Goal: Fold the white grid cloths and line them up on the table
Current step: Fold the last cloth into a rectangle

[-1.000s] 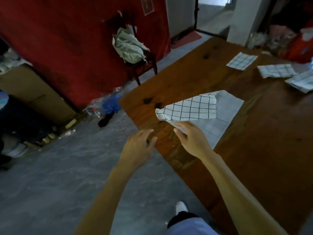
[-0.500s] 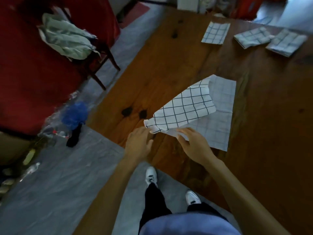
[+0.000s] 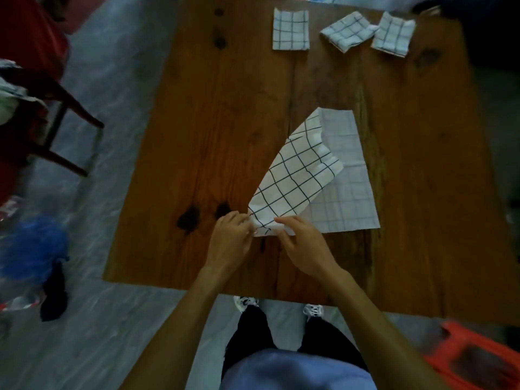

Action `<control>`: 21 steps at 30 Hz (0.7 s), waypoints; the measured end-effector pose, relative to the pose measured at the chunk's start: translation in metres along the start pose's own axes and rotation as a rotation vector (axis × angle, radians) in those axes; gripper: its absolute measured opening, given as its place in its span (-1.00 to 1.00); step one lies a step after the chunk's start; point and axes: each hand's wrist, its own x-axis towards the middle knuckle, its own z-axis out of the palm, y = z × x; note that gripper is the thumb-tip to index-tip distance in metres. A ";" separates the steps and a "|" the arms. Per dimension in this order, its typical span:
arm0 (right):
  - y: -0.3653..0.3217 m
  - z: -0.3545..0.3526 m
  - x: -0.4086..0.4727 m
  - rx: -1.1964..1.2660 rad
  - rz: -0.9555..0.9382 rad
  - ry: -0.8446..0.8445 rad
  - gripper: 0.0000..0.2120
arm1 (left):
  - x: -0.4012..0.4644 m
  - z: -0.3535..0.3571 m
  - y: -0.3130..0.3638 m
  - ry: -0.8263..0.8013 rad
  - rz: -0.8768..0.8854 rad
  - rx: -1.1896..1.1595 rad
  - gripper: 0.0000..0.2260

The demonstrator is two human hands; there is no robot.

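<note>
A white grid cloth (image 3: 298, 178) lies half spread on the brown wooden table (image 3: 213, 130), its near left part turned over and lifted off the wood. My left hand (image 3: 232, 239) and my right hand (image 3: 302, 243) both pinch the near corner of that turned-over flap, close together. The rest of the cloth lies flat to the right, its faint-lined underside up. Three folded grid cloths sit in a row at the far edge: one (image 3: 290, 29), a second (image 3: 346, 30), a third (image 3: 394, 33).
A dark wooden chair (image 3: 53, 114) with clothes on it stands left of the table. A blue bundle (image 3: 31, 249) lies on the grey floor at left. A red plastic stool (image 3: 475, 358) is at lower right. My feet stand at the table's near edge.
My left hand has come up to the cloth's corner and now pinches it beside my right hand. The view has swung to face the table squarely.
</note>
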 end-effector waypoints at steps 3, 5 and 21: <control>0.000 -0.002 -0.005 0.021 0.051 0.084 -0.66 | 0.009 -0.005 0.007 0.078 -0.013 -0.178 -0.95; -0.002 -0.008 -0.011 0.001 0.061 0.120 -0.66 | 0.017 -0.011 0.019 0.163 -0.042 -0.286 -0.93; -0.006 -0.115 -0.049 0.881 0.500 0.202 -0.52 | 0.016 -0.041 0.162 0.391 0.213 -0.331 -0.92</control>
